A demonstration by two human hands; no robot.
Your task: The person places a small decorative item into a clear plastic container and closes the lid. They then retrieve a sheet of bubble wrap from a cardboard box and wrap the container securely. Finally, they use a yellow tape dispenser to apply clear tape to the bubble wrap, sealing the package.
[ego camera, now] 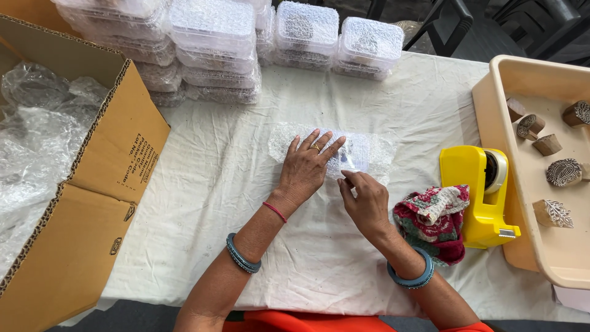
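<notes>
My left hand lies flat, fingers spread, pressing on a bubble-wrapped packet that rests on the white cloth-covered table. My right hand is just to the right of it, fingertips pinching a strip of clear tape at the packet's near edge. A ring is on my left hand, and both wrists carry blue bangles.
A yellow tape dispenser and a crumpled red patterned cloth lie at my right. A beige tray holds several carved wooden blocks. Stacked bubble-wrapped packets stand at the back. An open cardboard box with plastic wrap sits left.
</notes>
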